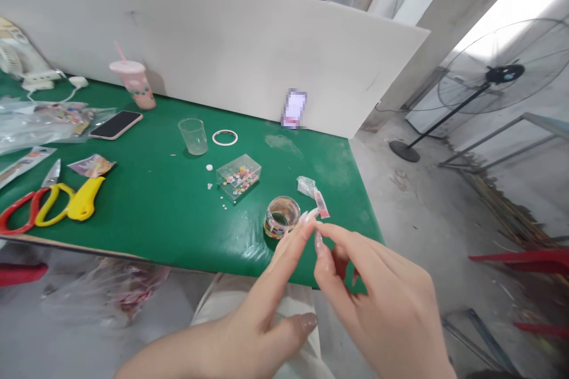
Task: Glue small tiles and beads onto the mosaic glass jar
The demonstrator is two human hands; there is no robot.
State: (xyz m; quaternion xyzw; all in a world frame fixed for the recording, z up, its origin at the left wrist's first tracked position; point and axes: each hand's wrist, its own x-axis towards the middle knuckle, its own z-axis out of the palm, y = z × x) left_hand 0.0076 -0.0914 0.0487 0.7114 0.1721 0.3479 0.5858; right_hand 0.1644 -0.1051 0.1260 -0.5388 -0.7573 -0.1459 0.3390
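My left hand point(271, 302) reaches out with straight fingers and the thumb held apart. Its fingertips meet those of my right hand point(377, 284), where thumb and index finger come together in a pinch; whatever may be between them is too small to make out. Just behind the left fingertips stands a round clear cup covered with coloured mosaic tiles point(282, 217), partly hidden by them. A small red-and-white tube point(321, 204) lies beyond the fingers, beside a crumpled clear wrapper point(306, 185). Left of these sits a clear plastic box point(239, 177) holding small coloured pieces.
On the green table point(178, 207) are a clear cup point(194, 137), a white ring point(224, 138), red-handled scissors point(31, 207), a yellow-handled tool point(84, 198), a phone point(116, 125) and a pink drink cup point(136, 84). Another phone point(294, 109) leans on the white partition point(222, 53).
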